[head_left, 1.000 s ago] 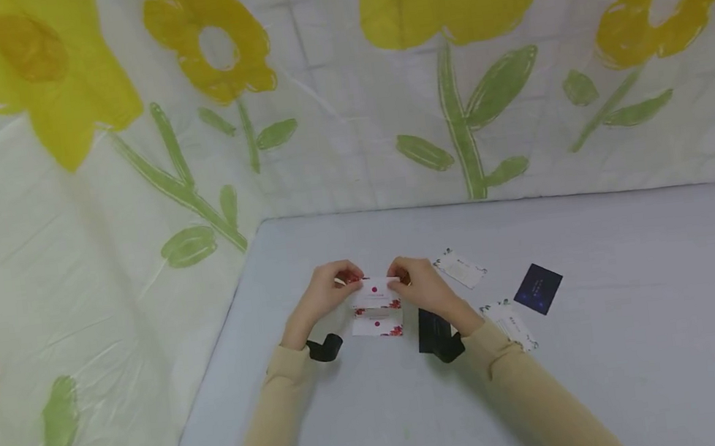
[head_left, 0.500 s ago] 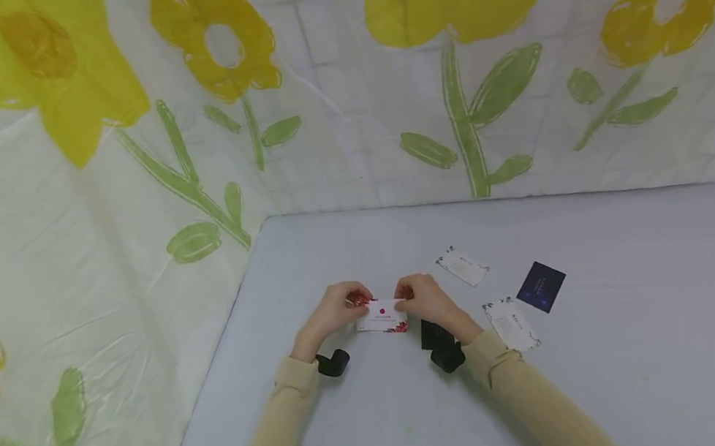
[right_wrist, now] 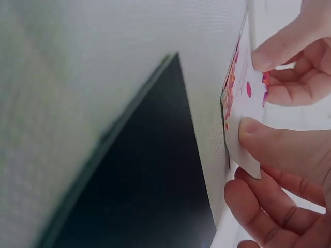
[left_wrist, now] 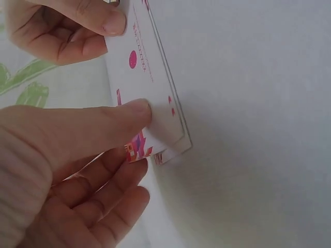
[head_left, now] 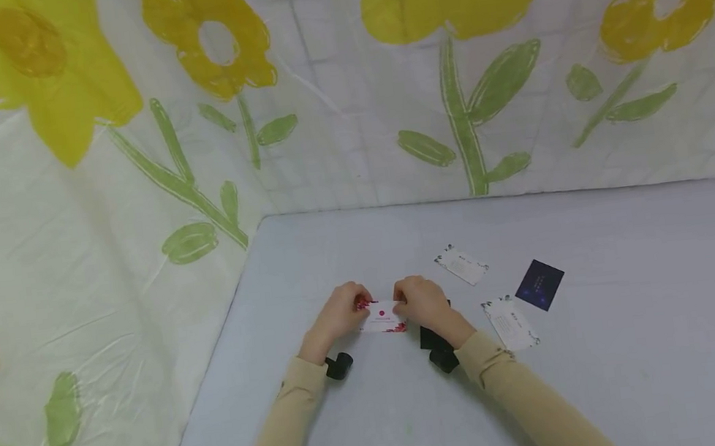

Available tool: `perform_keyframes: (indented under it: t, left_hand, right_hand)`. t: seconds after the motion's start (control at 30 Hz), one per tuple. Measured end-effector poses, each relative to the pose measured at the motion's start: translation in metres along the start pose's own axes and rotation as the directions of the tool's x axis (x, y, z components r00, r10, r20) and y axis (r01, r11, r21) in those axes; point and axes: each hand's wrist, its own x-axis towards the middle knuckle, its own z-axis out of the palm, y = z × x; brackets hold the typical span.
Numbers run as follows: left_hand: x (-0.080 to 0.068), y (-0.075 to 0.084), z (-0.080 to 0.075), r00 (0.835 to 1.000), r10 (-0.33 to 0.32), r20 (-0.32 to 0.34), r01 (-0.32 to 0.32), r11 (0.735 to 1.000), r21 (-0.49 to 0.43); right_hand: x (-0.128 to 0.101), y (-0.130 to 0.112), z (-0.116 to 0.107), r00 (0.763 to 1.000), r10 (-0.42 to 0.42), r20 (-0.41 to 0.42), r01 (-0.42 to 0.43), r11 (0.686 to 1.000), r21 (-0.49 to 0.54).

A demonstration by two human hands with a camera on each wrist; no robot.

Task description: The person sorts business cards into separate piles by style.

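Both hands hold one white card (head_left: 383, 317) printed with red flowers and a red dot. My left hand (head_left: 338, 315) pinches its left end between thumb and fingers, and my right hand (head_left: 425, 307) pinches the right end. Under it another white card (left_wrist: 178, 150) peeks out along the near edge in the left wrist view, lying on the table; the rest of it is covered. The right wrist view shows the held card (right_wrist: 244, 95) slightly bowed close over the lower one. A black card stack (right_wrist: 150, 170) lies beside the right hand, partly under that wrist in the head view.
To the right on the pale table (head_left: 645, 308) lie a white card (head_left: 462, 265) with a leafy border, a second such card (head_left: 510, 323) nearer, and a dark blue card (head_left: 540, 284). A flower-printed curtain (head_left: 344, 107) rises behind the table and at its left.
Both hands have brought the held card down and nearer to me, so it now covers the lower flowered card that showed in front of it. In the last half second they have barely moved.
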Motion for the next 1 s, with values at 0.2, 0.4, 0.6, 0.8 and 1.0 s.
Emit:
perform_keyframes:
  t: [0.2, 0.4, 0.6, 0.8, 1.0]
  left_hand:
    - [0.002, 0.003, 0.000, 1.000, 0.012, -0.010, -0.011, 0.996, 0.094]
    - [0.001, 0.002, 0.001, 1.000, 0.014, -0.009, -0.012, 0.991, 0.132]
    - [-0.003, 0.010, 0.006, 0.996, 0.062, -0.065, -0.046, 0.975, 0.217]
    - [-0.008, 0.052, 0.016, 0.988, 0.069, -0.141, -0.043, 0.983, 0.177]
    - [-0.018, 0.103, 0.048, 0.989, 0.013, -0.146, 0.027, 0.961, 0.274]
  right_hand:
    - [0.001, -0.001, 0.001, 1.000, -0.010, -0.003, 0.010, 0.998, -0.064]
    - [0.001, 0.002, 0.002, 1.000, -0.017, 0.008, 0.017, 0.998, -0.057]
    - [0.000, 0.012, -0.010, 0.984, -0.176, 0.013, 0.177, 0.983, -0.050]
    - [-0.003, 0.028, -0.048, 0.934, -0.355, 0.043, 0.354, 0.935, 0.020]
    - [-0.008, 0.038, -0.069, 0.905, -0.367, 0.214, 0.389, 0.919, -0.068]
